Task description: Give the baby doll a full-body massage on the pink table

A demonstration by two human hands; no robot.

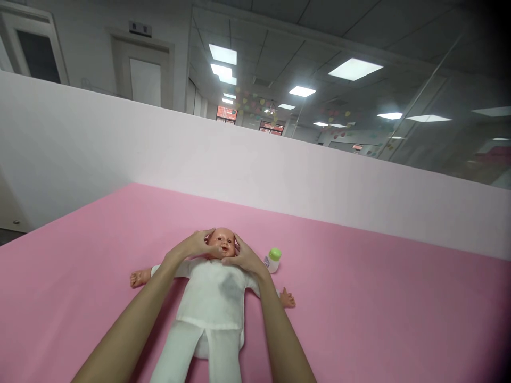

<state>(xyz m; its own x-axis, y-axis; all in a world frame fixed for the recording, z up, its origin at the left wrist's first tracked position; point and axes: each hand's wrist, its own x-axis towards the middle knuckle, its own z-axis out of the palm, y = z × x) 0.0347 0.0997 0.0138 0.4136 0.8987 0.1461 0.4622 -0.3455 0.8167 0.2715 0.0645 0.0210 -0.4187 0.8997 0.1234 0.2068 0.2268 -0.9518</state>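
A baby doll [215, 298] in a white cloth suit lies on its back, its arms spread out to the sides. Both of my hands frame its bare plastic head. My left hand [196, 244] cups the left side of the head, thumb across the cheek by the mouth. Against the other side rests my right hand [246, 258], its thumb near the chin and its fingers up beside the ear. Just right of my right hand stands a small jar [273, 260] with a green lid and a translucent body.
A pink padded surface [359, 303] lies under the doll. Along its back runs a low white partition [279, 170], with glass panes above it. Another white panel [59, 149] borders the left. Doors are visible beyond it.
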